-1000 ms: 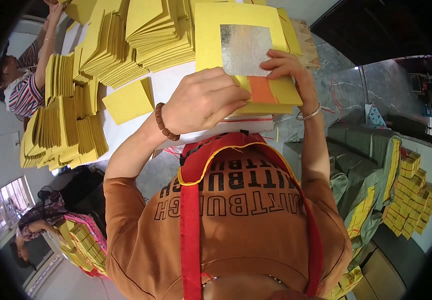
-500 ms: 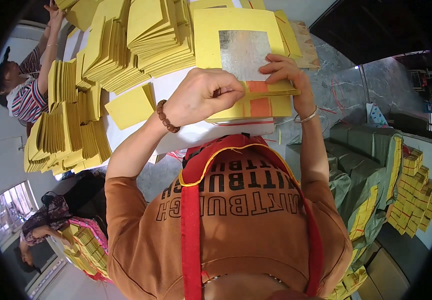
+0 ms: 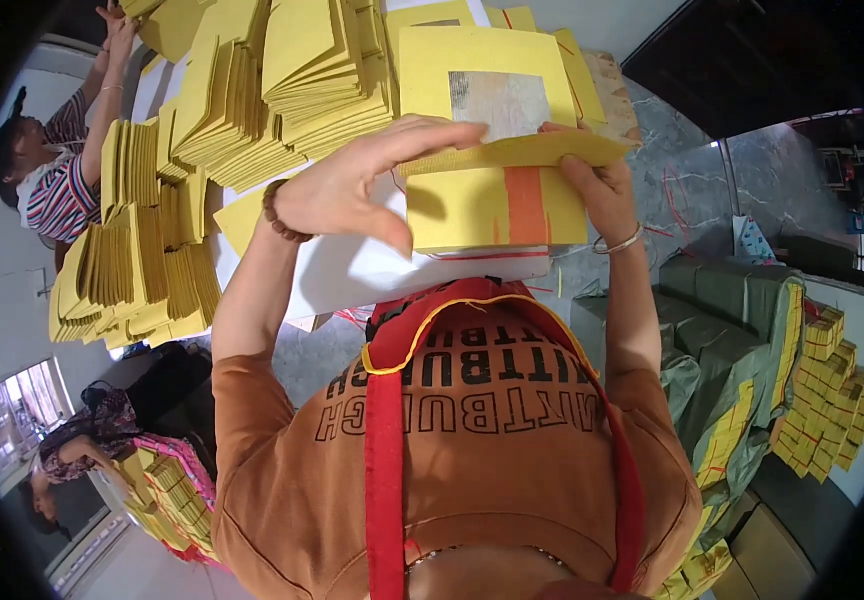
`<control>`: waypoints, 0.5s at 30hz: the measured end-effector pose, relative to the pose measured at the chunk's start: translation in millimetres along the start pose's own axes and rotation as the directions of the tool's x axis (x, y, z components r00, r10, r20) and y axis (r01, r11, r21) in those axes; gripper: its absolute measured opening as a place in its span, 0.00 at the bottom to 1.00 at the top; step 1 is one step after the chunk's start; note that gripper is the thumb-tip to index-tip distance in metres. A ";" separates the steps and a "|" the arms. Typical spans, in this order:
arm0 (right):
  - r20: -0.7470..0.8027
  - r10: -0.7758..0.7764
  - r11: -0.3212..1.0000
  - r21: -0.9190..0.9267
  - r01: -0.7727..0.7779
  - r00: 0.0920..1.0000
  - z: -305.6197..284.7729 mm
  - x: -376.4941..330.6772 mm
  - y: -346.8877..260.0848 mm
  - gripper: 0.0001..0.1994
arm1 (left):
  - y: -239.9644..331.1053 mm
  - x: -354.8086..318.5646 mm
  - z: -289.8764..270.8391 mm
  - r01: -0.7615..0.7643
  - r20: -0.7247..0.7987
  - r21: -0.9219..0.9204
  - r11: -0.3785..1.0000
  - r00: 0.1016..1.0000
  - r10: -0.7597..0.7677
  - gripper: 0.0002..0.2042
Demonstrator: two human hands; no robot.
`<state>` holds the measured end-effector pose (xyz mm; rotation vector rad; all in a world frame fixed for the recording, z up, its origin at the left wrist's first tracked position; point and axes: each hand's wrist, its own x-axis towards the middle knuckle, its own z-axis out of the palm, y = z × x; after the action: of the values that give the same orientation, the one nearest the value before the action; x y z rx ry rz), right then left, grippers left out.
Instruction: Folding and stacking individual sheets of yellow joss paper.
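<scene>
A folded bundle of yellow paper sheets (image 3: pixel 512 152) is raised in front of me, its edge tilted up. My right hand (image 3: pixel 602 190) grips its right end, thumb on the near side and fingers mostly hidden behind. At the bundle's left end is my left hand (image 3: pixel 352 185), its thumb spread wide from the fingers; these pass over the paper's corner without closing on it. Just below lies a thick block of yellow paper (image 3: pixel 457 208) with an orange-red stripe across its side. Behind the bundle, a yellow sheet (image 3: pixel 572 75) with a silver square (image 3: pixel 502 100) lies flat.
Tall stacks of folded yellow paper (image 3: pixel 312 65) crowd the white table (image 3: pixel 342 265) at the left. Wrapped grey-green bales (image 3: pixel 722 310) and yellow bundles (image 3: pixel 827 400) stand at the right. A person in a striped shirt (image 3: pixel 67 165) is at the far left, another person (image 3: pixel 92 430) lower left.
My left hand has opened from a pinch and moved left. The bundle's edge has tilted up, uncovering more of the striped block. My right hand has shifted slightly right and closer to me.
</scene>
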<state>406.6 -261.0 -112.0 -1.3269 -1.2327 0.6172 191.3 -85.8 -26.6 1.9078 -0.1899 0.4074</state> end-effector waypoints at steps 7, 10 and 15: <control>0.064 -0.152 0.962 -0.217 0.163 0.986 -3.3 17.1 -24.7 0.13 | -17.6 -10.5 5.5 -0.069 -0.020 0.770 0.634 0.991 0.133 0.15; 0.172 -0.305 0.806 -0.478 0.350 0.937 -10.3 11.2 -42.1 0.12 | 2.0 -15.6 14.4 -0.129 0.036 0.874 0.469 0.979 0.202 0.14; 0.317 -0.278 0.708 -0.571 0.416 0.907 -12.5 -4.3 -63.6 0.09 | 21.3 -29.1 30.9 0.005 -0.047 0.661 0.750 0.998 0.035 0.12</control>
<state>398.0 -283.5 -51.6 -1.5253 -1.9255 0.0451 163.3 -124.1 -28.6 2.5979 -0.0139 0.5950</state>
